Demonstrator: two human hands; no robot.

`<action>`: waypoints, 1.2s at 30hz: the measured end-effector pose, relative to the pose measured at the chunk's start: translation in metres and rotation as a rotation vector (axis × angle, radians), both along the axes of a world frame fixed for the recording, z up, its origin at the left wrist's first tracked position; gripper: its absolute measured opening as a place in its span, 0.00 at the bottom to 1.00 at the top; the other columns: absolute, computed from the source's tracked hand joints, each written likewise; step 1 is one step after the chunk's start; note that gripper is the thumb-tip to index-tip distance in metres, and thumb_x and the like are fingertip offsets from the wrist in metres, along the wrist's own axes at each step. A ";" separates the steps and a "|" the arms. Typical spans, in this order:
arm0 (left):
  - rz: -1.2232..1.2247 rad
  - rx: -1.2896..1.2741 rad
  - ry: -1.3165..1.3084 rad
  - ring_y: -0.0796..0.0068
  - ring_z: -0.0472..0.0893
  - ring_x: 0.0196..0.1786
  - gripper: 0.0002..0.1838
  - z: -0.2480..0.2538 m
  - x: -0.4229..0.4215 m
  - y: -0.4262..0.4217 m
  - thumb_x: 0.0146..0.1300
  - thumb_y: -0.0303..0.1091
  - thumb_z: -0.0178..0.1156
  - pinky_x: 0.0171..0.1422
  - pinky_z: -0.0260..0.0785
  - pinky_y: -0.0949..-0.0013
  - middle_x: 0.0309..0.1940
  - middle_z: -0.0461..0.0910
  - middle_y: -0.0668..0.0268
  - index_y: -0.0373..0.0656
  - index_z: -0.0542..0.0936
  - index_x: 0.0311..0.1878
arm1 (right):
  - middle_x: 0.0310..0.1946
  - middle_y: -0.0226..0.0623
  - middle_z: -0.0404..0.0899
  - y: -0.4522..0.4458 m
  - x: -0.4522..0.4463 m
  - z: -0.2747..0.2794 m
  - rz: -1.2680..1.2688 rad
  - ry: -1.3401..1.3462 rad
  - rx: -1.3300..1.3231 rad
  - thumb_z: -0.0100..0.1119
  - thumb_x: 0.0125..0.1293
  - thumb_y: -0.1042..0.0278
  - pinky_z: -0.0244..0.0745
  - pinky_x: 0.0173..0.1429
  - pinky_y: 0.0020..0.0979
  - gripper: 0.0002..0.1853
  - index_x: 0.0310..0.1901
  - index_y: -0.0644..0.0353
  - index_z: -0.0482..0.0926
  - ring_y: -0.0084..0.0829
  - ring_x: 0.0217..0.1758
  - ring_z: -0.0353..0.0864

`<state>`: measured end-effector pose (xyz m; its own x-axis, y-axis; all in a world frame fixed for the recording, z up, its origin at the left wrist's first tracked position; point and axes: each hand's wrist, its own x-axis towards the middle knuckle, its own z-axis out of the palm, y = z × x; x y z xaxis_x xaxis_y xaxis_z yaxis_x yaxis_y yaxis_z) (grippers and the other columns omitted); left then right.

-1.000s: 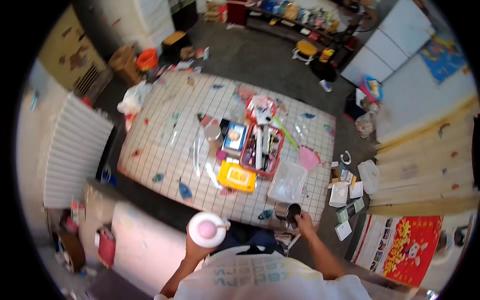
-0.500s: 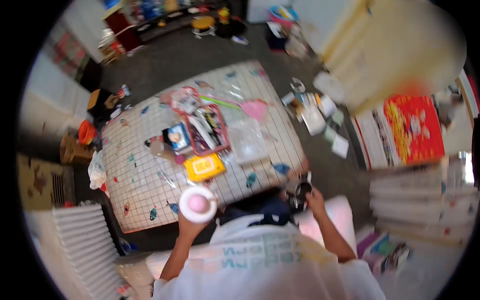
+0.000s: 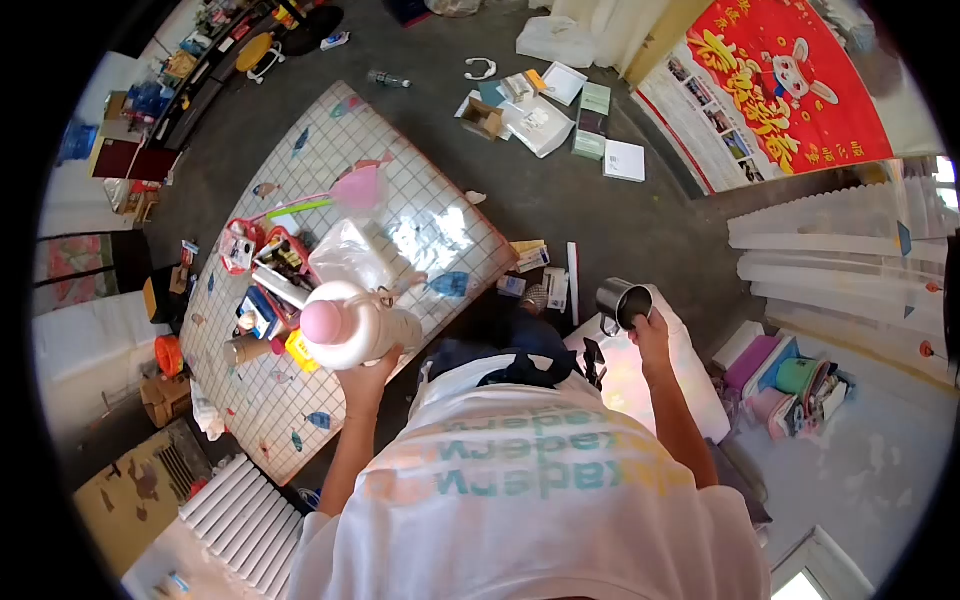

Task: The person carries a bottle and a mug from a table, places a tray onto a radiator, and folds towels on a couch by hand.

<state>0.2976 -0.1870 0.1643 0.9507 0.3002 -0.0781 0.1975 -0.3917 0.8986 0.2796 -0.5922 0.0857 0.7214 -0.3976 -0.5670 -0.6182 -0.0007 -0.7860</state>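
My left hand (image 3: 367, 382) is wrapped round a white thermos (image 3: 372, 332) with a pink lid (image 3: 322, 322), held up over the near edge of the table. The thermos leans toward the left, and its lid is on. On the right, my right hand (image 3: 652, 338) grips a stainless steel mug (image 3: 618, 298) by its side, out over a pale pink surface. The mug is tilted and its dark opening shows; its contents cannot be made out. A clear gap lies between the mug and the thermos.
A table with a checked, fish-patterned cover (image 3: 340, 130) holds a red basket (image 3: 283, 250), a clear plastic box (image 3: 350, 258), a pink fly swatter (image 3: 357, 188) and a yellow wipes pack (image 3: 300, 350). Boxes (image 3: 540, 125) lie on the floor. Sheer curtains (image 3: 830, 240) hang at right.
The view has swung toward the right, so the table sits farther left. The thermos has gone from upright to leaning left. The mug is held farther out from the body.
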 end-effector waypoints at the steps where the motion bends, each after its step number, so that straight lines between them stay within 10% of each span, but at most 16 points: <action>1: -0.027 -0.001 0.016 0.70 0.74 0.47 0.26 -0.002 0.011 -0.010 0.37 0.31 0.69 0.54 0.64 0.68 0.43 0.75 0.63 0.39 0.74 0.45 | 0.18 0.26 0.68 -0.008 0.002 0.001 -0.033 0.006 0.021 0.45 0.54 0.72 0.57 0.21 0.18 0.05 0.31 0.60 0.71 0.16 0.17 0.64; 13: -0.196 -0.143 -0.012 0.74 0.75 0.43 0.26 0.004 0.119 -0.099 0.36 0.32 0.69 0.50 0.66 0.71 0.39 0.76 0.64 0.37 0.74 0.43 | 0.19 0.24 0.67 -0.084 0.015 0.021 -0.235 -0.122 0.009 0.46 0.55 0.73 0.56 0.20 0.17 0.04 0.31 0.59 0.72 0.14 0.18 0.62; 20: -0.226 -0.193 0.007 0.68 0.67 0.55 0.48 -0.017 0.180 -0.112 0.32 0.35 0.73 0.60 0.58 0.67 0.51 0.67 0.59 0.37 0.57 0.58 | 0.18 0.24 0.67 -0.114 0.072 0.019 -0.294 -0.173 -0.027 0.49 0.57 0.71 0.55 0.18 0.16 0.02 0.29 0.58 0.71 0.14 0.14 0.61; 36: 0.251 -0.075 0.050 0.72 0.76 0.43 0.30 0.006 0.362 -0.037 0.35 0.32 0.70 0.48 0.68 0.69 0.40 0.76 0.62 0.38 0.72 0.46 | 0.17 0.27 0.65 -0.014 0.474 0.061 0.333 -0.170 -0.124 0.49 0.55 0.73 0.59 0.22 0.21 0.03 0.28 0.60 0.67 0.16 0.19 0.64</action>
